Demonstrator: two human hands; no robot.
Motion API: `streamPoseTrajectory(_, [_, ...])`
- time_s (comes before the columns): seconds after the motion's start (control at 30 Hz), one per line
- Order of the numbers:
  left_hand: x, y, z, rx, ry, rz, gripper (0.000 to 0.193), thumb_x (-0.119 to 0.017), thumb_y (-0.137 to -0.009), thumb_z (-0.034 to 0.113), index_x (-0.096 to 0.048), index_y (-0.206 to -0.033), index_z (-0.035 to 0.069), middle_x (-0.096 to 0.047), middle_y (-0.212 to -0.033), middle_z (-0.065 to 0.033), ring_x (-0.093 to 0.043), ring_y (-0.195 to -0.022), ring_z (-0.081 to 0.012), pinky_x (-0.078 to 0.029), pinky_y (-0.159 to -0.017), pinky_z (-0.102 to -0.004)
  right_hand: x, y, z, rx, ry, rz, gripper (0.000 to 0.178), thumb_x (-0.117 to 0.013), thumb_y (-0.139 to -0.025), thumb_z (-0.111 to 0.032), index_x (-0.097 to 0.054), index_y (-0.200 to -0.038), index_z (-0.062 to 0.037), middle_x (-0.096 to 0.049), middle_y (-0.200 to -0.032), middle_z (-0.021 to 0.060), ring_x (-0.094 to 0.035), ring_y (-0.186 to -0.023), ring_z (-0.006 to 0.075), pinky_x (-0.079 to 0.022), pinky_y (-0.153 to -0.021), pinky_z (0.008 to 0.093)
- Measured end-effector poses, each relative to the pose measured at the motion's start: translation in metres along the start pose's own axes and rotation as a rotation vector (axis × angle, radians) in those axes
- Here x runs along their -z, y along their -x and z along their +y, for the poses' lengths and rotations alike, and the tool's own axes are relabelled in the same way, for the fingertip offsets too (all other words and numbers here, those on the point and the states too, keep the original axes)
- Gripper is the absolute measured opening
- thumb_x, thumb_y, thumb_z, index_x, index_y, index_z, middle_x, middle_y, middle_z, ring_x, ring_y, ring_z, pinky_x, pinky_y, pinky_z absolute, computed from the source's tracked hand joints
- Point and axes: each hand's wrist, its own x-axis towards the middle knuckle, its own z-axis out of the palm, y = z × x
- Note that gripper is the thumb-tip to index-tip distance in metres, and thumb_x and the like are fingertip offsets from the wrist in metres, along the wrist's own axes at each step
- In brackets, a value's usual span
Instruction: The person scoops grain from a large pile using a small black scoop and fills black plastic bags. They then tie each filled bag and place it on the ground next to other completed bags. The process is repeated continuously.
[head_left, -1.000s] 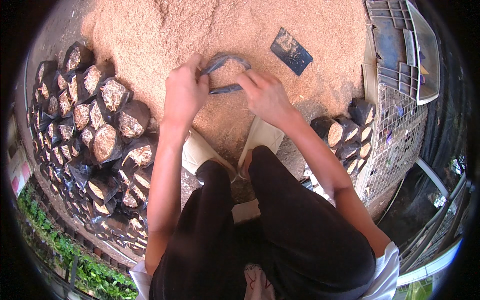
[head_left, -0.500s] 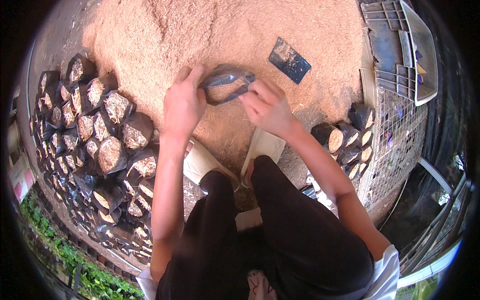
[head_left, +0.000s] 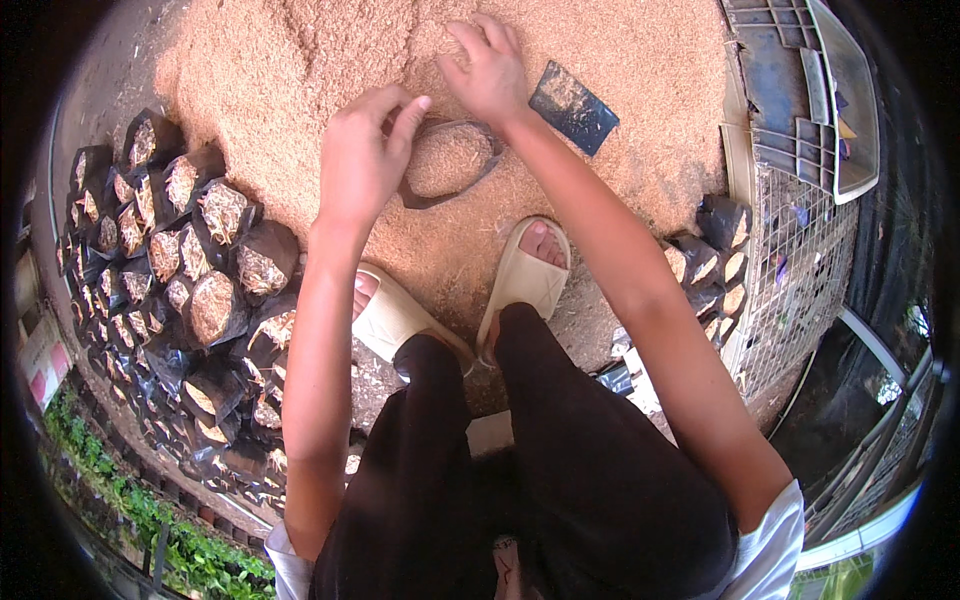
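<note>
A black plastic bag (head_left: 428, 203) stands with its mouth spread wide at the near edge of a big sawdust heap (head_left: 260, 100), and sawdust fills its opening. My left hand (head_left: 368, 150) is closed on the bag's left rim, thumb raised and the other fingers partly hidden. Beyond the bag, my right hand (head_left: 490, 75) reaches onto the heap with fingers apart and nothing in them. A dark flat rectangular piece (head_left: 575, 108), dusted with sawdust, lies to the right of that hand.
Many filled black bags (head_left: 215, 310) crowd the left side, and a smaller group (head_left: 705, 262) sits at right. A wire mesh panel (head_left: 790, 270) and a pale plastic crate (head_left: 850, 110) border the right. My sandalled feet (head_left: 530, 265) stand just this side of the bag.
My right hand has let go of the bag's rim and moved away from me onto the heap. The bag's mouth is rounder and now shows sawdust up near the rim.
</note>
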Motion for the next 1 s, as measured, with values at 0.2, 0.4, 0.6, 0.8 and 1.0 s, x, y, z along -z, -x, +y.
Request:
streamPoseTrajectory(0.2, [0.021, 0.048, 0.028, 0.408, -0.089, -0.022, 0.033, -0.081, -0.09, 0.026, -0.063, -0.082, 0.0, -0.069, -0.076, -0.0141, -0.069, -0.066, -0.0223, -0.054, -0.064, -0.0354, 0.036, -0.02, -0.008, -0.794, -0.544, -0.138, 0.041, -0.075, -0.091, -0.024, -0.066, -0.128, -0.0082, -0.068, -0.122, 0.0165, -0.064, -0.118, 0.0282, -0.052, -0.1, 0.0428])
streamPoseTrajectory(0.4, [0.005, 0.062, -0.003, 0.425, 0.11, -0.027, 0.022, -0.076, -0.092, 0.017, -0.071, -0.088, -0.004, -0.071, -0.07, -0.0133, -0.068, -0.062, -0.0208, -0.053, -0.063, -0.0352, 0.067, -0.008, 0.006, -0.901, -1.587, 0.022, 0.044, -0.074, -0.093, -0.023, -0.062, -0.132, -0.0055, -0.062, -0.13, 0.0208, -0.055, -0.125, 0.0356, -0.046, -0.107, 0.0454])
streamPoseTrajectory(0.6, [0.005, 0.053, -0.003, 0.387, 0.088, -0.059, 0.022, -0.072, -0.096, 0.017, -0.07, -0.087, -0.003, -0.07, -0.069, -0.0123, -0.067, -0.063, -0.0169, -0.051, -0.061, -0.0334, 0.127, 0.003, -0.094, -0.675, -1.469, -0.114, 0.009, -0.069, -0.097, -0.01, -0.07, -0.103, -0.0032, -0.074, -0.098, 0.0104, -0.071, -0.091, 0.0165, -0.058, -0.081, 0.0314])
streamPoseTrajectory(0.8, [0.007, 0.054, -0.011, 0.347, 0.136, -0.021, 0.019, -0.072, -0.092, 0.013, -0.069, -0.084, -0.004, -0.069, -0.069, -0.0171, -0.066, -0.061, -0.0231, -0.052, -0.063, -0.0377, 0.114, 0.019, -0.107, -0.334, -1.029, -0.085, 0.02, -0.072, -0.094, -0.017, -0.072, -0.109, -0.0031, -0.074, -0.097, 0.0076, -0.07, -0.09, 0.0131, -0.054, -0.079, 0.0299])
streamPoseTrajectory(1.0, [0.006, 0.056, -0.006, 0.404, 0.167, -0.036, 0.018, -0.071, -0.094, 0.013, -0.066, -0.086, -0.003, -0.068, -0.069, -0.0167, -0.066, -0.062, -0.0197, -0.052, -0.063, -0.037, 0.081, -0.041, -0.061, -0.021, -0.565, 0.04, 0.033, -0.068, -0.098, -0.023, -0.065, -0.126, -0.0044, -0.067, -0.122, 0.0179, -0.06, -0.121, 0.0291, -0.048, -0.106, 0.0424])
